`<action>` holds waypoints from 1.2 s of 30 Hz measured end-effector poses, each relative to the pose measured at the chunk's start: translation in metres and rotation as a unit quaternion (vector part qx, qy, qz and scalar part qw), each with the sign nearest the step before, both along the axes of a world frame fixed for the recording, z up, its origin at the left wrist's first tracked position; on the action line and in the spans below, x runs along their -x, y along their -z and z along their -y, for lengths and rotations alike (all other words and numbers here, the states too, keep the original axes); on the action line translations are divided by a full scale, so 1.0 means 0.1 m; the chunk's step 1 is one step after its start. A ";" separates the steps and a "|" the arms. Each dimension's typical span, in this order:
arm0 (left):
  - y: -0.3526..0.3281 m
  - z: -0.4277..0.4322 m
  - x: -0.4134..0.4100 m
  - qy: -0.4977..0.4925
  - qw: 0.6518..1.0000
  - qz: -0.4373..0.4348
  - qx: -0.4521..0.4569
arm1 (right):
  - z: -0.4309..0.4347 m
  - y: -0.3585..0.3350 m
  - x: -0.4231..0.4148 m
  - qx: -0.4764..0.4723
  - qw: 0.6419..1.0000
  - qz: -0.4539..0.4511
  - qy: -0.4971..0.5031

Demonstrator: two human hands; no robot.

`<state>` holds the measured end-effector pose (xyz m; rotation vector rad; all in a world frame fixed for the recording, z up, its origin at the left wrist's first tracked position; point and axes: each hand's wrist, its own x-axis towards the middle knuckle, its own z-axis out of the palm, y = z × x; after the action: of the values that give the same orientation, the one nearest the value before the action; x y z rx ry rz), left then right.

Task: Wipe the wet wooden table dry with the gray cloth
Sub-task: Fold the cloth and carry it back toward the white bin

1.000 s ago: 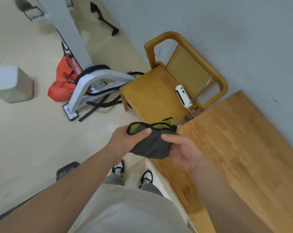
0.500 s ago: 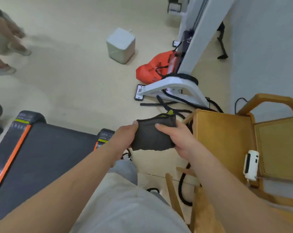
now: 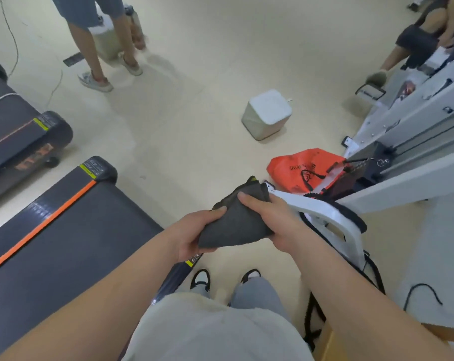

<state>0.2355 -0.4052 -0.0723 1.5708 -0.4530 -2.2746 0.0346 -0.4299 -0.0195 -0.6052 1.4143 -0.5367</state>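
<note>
The gray cloth [image 3: 236,222], folded with a bit of yellow-green at its top corner, is held in front of me over the floor. My left hand [image 3: 194,233] grips its lower left edge, and my right hand [image 3: 275,220] grips its right side with the thumb on top. The wooden table is out of view; only a sliver of light wood [image 3: 332,345] shows at the bottom right.
Black treadmills [image 3: 51,230] lie to the left. A white cube [image 3: 267,113] and an orange bag [image 3: 304,168] sit on the floor ahead. A white machine frame [image 3: 332,220] with black cables stands right. One person [image 3: 98,35] stands far left, another [image 3: 424,43] far right.
My view has swung left, away from the table and chair, toward the open floor. Both hands kept hold of the cloth, which now looks more bunched and tilted.
</note>
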 end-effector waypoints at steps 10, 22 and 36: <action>0.10 1.45 0.37 -0.178 0.975 0.112 0.069 | 2.01 0.24 0.35 -0.058 0.995 -0.019 -0.073; 0.20 3.77 0.44 -0.140 0.966 0.184 0.113 | 4.25 0.55 0.46 -0.011 0.993 -0.087 -0.083; 1.46 7.30 0.60 0.030 0.955 0.224 0.193 | 7.02 1.88 0.60 0.006 0.989 -0.147 0.029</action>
<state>0.1760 -1.1348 -0.2184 1.8632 -1.0055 -1.7105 -0.0255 -1.1320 -0.2079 -0.6749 1.7112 -0.5178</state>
